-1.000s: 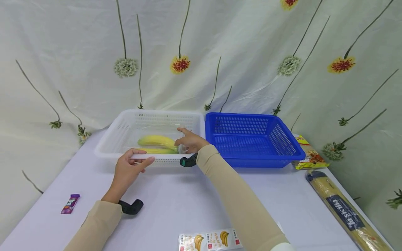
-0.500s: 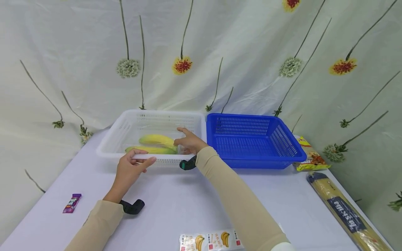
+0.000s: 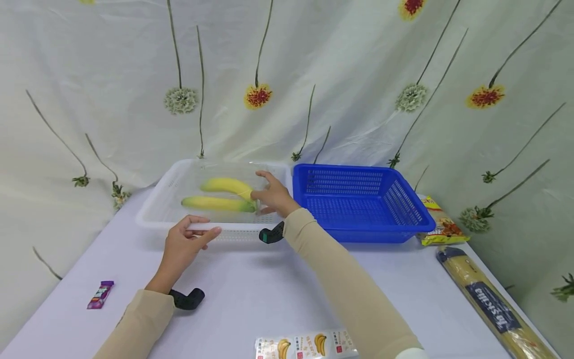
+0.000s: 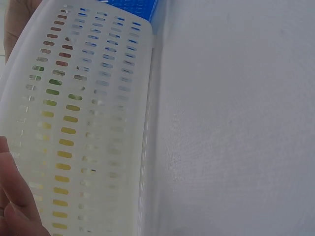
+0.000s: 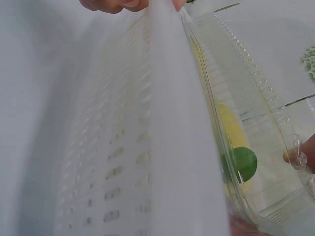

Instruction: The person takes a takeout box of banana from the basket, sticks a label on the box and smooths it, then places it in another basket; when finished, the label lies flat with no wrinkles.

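Two yellow bananas (image 3: 217,203) with green ends lie in a clear plastic box (image 5: 246,69). My right hand (image 3: 278,197) grips the box's right end, fingers spread over it, within the white basket (image 3: 244,227). In the right wrist view the box's edge shows above the basket rim, and a fingertip (image 5: 307,152) touches its far edge. My left hand (image 3: 181,247) holds the basket's front rim between thumb and fingers. In the left wrist view, yellow shows through the slots of the basket wall (image 4: 110,147).
A blue basket (image 3: 367,232) stands right of the white one. Along the right edge lie a yellow snack packet (image 3: 444,224) and a long pasta bag (image 3: 489,299). A purple-wrapped bar (image 3: 100,295) lies left, and a strip of banana-printed labels (image 3: 307,345) lies in front.
My right hand has raised the clear box with the bananas a little, up and away within the white basket. Both bananas now show above the front rim. My left hand stays on the rim.
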### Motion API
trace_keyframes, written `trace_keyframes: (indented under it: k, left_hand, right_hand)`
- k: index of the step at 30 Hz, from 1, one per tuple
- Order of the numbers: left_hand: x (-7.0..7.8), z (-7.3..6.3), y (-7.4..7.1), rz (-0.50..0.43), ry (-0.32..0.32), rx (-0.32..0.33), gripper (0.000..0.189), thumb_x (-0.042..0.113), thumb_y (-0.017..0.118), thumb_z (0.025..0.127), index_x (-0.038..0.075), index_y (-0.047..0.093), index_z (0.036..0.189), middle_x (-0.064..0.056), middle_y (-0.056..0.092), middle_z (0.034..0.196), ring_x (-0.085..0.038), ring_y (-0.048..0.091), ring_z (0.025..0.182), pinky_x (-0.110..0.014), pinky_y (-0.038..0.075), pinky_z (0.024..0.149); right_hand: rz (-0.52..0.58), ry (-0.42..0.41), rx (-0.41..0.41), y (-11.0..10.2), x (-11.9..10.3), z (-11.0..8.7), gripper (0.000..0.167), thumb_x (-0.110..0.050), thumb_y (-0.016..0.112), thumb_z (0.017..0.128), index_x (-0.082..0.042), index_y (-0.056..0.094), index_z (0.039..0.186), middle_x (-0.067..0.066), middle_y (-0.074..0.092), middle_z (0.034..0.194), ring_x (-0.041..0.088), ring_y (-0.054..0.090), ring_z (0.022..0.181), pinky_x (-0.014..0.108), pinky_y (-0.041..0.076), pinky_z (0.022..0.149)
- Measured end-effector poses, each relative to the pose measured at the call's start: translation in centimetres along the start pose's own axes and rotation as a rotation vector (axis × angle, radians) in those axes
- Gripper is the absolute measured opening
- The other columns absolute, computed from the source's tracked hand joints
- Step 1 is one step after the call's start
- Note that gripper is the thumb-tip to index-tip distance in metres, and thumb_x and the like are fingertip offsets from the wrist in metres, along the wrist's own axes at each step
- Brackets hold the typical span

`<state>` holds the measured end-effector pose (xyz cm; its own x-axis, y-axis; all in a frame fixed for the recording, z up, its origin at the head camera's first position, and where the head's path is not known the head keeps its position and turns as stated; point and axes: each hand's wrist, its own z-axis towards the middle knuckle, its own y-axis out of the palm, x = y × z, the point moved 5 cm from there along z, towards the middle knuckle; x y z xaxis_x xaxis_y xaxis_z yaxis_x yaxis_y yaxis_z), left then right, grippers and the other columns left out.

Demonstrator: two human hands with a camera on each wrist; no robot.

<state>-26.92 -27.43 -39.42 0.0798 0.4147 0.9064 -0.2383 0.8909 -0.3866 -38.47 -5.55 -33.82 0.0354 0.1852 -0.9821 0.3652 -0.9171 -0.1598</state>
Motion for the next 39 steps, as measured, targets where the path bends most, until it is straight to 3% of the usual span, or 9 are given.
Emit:
trace_keyframes:
  k: [5, 12, 24, 39]
  left_hand:
    - [0.0, -0.1, -0.1, -0.006, 0.009, 0.001, 0.051, 0.03, 0.086, 0.096, -0.001, 0.063, 0.13, 0.002, 0.081, 0.096, -0.019, 0.074, 0.075, -0.03, 0.06, 0.071]
    - [-0.3, 0.0, -0.1, -0.009, -0.003, -0.008, 0.053, 0.033, 0.086, 0.096, 0.001, 0.064, 0.132, 0.005, 0.081, 0.095, -0.019, 0.074, 0.074, -0.031, 0.058, 0.071]
    - [-0.2, -0.1, -0.1, -0.001, 0.003, -0.004, 0.051, 0.032, 0.086, 0.096, 0.002, 0.064, 0.131, 0.004, 0.082, 0.094, -0.02, 0.074, 0.073, -0.03, 0.058, 0.07]
    - [-0.1, 0.1, -0.1, 0.013, -0.006, -0.002, 0.052, 0.034, 0.087, 0.095, 0.002, 0.063, 0.13, -0.001, 0.081, 0.096, -0.02, 0.074, 0.073, -0.029, 0.059, 0.07]
  right_hand:
    - [-0.004, 0.001, -0.014, -1.0, -1.0, -0.4, 0.079, 0.002, 0.065, 0.1, -0.027, 0.038, 0.168, 0.026, 0.023, 0.174, 0.045, 0.059, 0.136, 0.054, 0.064, 0.085]
    - [0.047, -0.006, -0.061, -2.4, -2.0, -1.5, 0.078, 0.003, 0.063, 0.102, -0.026, 0.036, 0.169, 0.026, 0.022, 0.173, 0.05, 0.048, 0.145, 0.062, 0.059, 0.095]
    - [-0.01, -0.008, -0.065, -5.2, -3.1, -3.3, 0.077, -0.001, 0.066, 0.102, -0.027, 0.038, 0.168, 0.024, 0.033, 0.165, 0.048, 0.055, 0.137, 0.051, 0.065, 0.086]
    - [-0.05, -0.064, -0.115, -8.8, -3.7, -6.9, 0.075, -0.004, 0.064, 0.104, -0.024, 0.035, 0.169, 0.027, 0.036, 0.16, 0.049, 0.059, 0.131, 0.056, 0.063, 0.089]
